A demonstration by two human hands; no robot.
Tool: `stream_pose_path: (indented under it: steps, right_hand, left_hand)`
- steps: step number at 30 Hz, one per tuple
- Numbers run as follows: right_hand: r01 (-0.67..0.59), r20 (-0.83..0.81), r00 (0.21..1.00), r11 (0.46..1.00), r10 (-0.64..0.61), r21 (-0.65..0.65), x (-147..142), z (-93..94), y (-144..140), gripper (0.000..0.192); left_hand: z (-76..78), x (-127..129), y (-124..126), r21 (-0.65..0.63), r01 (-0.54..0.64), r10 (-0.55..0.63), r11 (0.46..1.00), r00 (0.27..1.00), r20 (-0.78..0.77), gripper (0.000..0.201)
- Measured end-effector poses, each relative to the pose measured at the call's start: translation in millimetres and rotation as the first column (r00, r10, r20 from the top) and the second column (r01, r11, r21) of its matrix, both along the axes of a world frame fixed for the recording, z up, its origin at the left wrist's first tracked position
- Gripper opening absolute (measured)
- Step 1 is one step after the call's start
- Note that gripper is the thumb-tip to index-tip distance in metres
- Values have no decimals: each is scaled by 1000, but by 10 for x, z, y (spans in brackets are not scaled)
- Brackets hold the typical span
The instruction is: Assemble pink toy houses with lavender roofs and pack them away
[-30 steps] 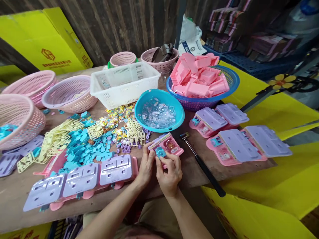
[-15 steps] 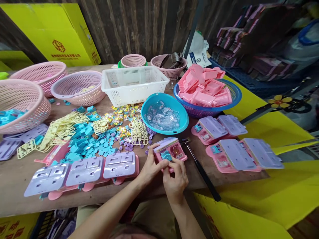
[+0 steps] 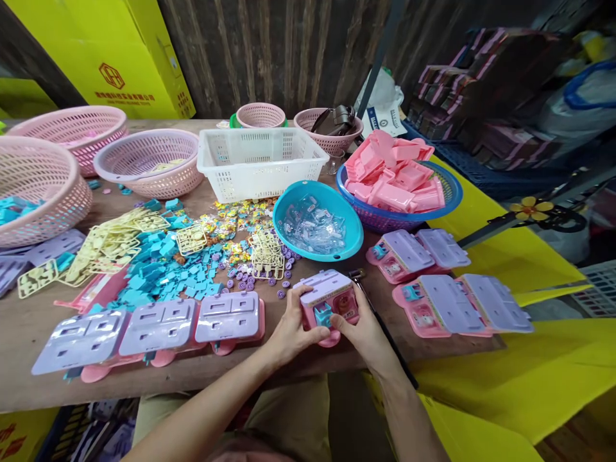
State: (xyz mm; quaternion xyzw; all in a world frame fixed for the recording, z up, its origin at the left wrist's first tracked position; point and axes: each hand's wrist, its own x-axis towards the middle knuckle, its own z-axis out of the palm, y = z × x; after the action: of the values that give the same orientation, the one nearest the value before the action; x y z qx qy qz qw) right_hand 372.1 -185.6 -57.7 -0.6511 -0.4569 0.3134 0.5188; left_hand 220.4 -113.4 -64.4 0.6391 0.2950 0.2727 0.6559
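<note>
A pink toy piece [image 3: 332, 303] with a lilac top and a small blue part on its front is tipped up on the wooden table [image 3: 29, 327] near the front edge. My left hand [image 3: 294, 328] grips its left side. My right hand [image 3: 364, 330] grips its right side. Both thumbs press near the blue part. Just left lies a row of three lilac-backed pink pieces [image 3: 158, 327]. A black-handled hammer [image 3: 380, 324] lies under my right hand.
A blue bowl of clear parts [image 3: 317, 221], a blue basket of pink shells [image 3: 399, 179], a white crate [image 3: 260, 160] and pink baskets [image 3: 149, 160] stand behind. Loose blue, yellow and purple bits [image 3: 163, 263] cover the middle. Assembled pieces [image 3: 447, 301] lie at right. Yellow cartons [image 3: 510, 256] flank the table.
The pink piece has been tipped up from lying flat, lilac side now on top. My right hand moved from over it to its right side. The camera has shifted a little.
</note>
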Motion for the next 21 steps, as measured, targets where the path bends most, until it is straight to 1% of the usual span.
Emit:
stream_pose_path:
  steps: [2,4,7,10,13,17,21]
  right_hand:
    - [13,2,1000,999,-13,-33,18,62,14,66]
    - [50,57,997,997,-46,-65,23,136,28,62]
    - [107,125,988,988,-92,-114,-2,227,44,57]
    - [159,159,978,972,-132,-170,-52,276,37,55]
    - [173,176,975,960,-135,-219,-92,309,10,56]
    - [169,190,973,963,-130,-210,-111,327,-25,55]
    - [195,194,968,963,-159,-184,-117,269,-70,55]
  left_hand:
    - [-24,14,-10,49,10,-10,999,1000,-11,60]
    - [-44,27,-18,68,15,-13,998,999,-30,56]
    - [-57,31,-21,88,49,-45,995,998,-40,57]
    - [-62,17,-12,135,77,-71,988,996,-50,56]
    - [-82,4,-5,176,105,-96,979,994,-58,56]
    - [-121,4,-12,233,112,-101,966,993,-58,55]
    - [-123,-6,-28,271,106,-95,957,994,-53,55]
